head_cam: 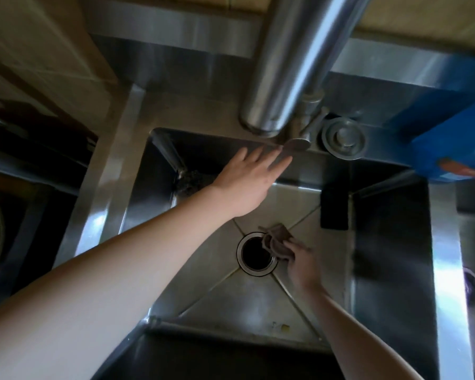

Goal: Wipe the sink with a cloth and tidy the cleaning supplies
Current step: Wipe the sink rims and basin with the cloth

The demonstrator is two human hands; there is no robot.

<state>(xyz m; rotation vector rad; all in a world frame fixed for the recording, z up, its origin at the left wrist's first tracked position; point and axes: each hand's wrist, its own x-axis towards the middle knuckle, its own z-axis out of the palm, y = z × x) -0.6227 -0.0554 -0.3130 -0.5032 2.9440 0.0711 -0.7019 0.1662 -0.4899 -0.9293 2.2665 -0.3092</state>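
I look straight down into a stainless steel sink [258, 305] with a round drain [255, 253] in its middle. My right hand [302, 267] is low in the basin, shut on a small brown cloth [279, 241] pressed at the drain's right rim. My left hand [247, 179] reaches over the basin's back edge, fingers spread and flat, tips at the lever [294, 145] of the tap. The thick steel spout [285, 67] rises toward the camera. A dark scouring pad [189, 182] lies in the back left corner.
A black sponge [334, 209] leans on the right wall of the basin. A blue detergent package [455, 154] stands on the right rim, beside a round steel cap [343, 138]. Yellow scraps [284, 327] lie near the front wall. A second basin edge shows far right.
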